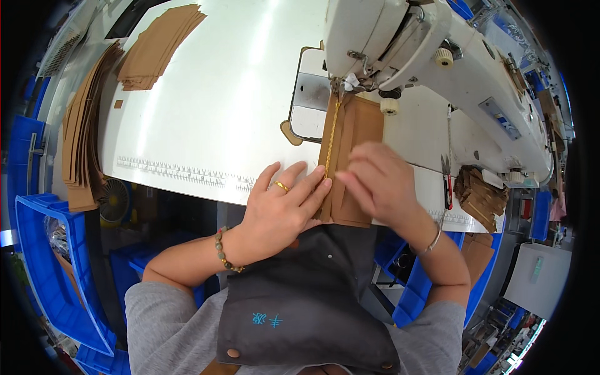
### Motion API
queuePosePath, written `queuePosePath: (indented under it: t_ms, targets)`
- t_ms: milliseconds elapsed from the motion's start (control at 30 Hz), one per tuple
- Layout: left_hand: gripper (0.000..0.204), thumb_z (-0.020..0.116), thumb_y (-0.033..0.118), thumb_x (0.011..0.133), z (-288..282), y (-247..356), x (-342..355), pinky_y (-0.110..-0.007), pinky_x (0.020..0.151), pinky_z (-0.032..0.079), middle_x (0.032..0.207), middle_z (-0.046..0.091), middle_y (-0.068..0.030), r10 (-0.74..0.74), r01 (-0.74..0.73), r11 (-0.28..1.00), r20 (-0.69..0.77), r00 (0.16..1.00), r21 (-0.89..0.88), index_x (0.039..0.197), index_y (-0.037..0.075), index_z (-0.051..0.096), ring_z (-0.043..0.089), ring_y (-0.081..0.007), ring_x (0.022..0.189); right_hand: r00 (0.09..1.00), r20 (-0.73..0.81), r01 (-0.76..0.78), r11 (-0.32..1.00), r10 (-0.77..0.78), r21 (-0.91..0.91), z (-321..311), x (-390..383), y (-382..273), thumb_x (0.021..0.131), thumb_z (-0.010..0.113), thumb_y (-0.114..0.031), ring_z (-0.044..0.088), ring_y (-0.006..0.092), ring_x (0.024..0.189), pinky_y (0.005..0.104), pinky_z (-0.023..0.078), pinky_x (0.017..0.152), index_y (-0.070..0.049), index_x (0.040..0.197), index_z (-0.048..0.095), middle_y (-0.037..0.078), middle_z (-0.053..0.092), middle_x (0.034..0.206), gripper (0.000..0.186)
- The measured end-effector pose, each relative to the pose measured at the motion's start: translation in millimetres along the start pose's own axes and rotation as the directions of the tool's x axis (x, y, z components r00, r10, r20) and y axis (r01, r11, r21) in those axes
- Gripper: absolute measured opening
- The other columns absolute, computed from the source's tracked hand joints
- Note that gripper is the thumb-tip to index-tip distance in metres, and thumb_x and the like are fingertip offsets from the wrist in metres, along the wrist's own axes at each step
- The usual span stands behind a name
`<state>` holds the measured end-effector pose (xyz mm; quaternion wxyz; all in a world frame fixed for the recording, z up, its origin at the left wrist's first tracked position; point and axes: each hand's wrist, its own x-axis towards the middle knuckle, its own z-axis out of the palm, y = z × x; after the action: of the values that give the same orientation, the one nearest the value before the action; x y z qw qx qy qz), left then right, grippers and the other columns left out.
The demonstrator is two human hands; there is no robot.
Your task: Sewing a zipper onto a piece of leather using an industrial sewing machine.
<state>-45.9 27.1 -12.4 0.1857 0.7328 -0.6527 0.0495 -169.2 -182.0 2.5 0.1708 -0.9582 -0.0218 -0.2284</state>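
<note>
The brown panel [369, 125], with a yellow-toothed zipper [333, 134] along its left part, lies on the white bench [212, 119], its far end beneath the head of the sewing machine [400, 37] and its near end at the bench's front edge. The left hand [278, 209] lies with its grip apart, fingers spread and fingertips at the zipper. The right hand [381, 181] is bent over the panel's right part, but motion blur leaves me unable to tell whether its grip is closed on anything.
</note>
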Motion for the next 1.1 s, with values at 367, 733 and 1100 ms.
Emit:
queuePosePath:
  t_ms: [367,733,1100]
  targets:
    - [0.065,0.083,0.037,0.078,18,-1,-16,-0.050,0.111,0.044,0.145,0.063,-0.0023,0.031,-0.031,1.000,-0.056,0.998,-0.003,0.137,0.016,0.068,0.059,-0.0268,0.130,0.998,0.065,0.032,0.988,-0.023,-0.151,25,24,40,0.083,0.077,-0.056,0.065,0.0367,0.119,0.0450,0.052,0.099,-0.003,0.130,0.069,0.021,0.061,0.142,0.072]
    - [0.049,0.076,0.039,0.092,-46,-94,-80,-0.052,0.117,0.038,0.146,0.064,-0.0034,-0.135,0.173,0.947,-0.154,0.979,0.270,0.136,0.018,0.068,0.058,-0.0265,0.137,0.991,0.125,-0.020,0.983,0.043,-0.183,18,29,33,0.062,0.081,-0.070,0.060,0.0370,0.132,0.0490,0.049,0.104,-0.003,0.133,0.069,0.021,0.057,0.148,0.099]
    - [0.030,0.058,0.029,0.103,-197,-321,-153,-0.049,0.091,0.056,0.108,0.075,-0.0214,-0.754,0.843,0.226,-0.460,0.469,0.489,0.112,0.004,0.073,0.072,-0.0398,0.104,0.991,0.128,-0.007,0.982,0.032,-0.191,19,26,35,0.061,0.081,-0.071,0.059,0.0363,0.133,0.0472,0.048,0.104,-0.003,0.133,0.069,0.021,0.059,0.147,0.100]
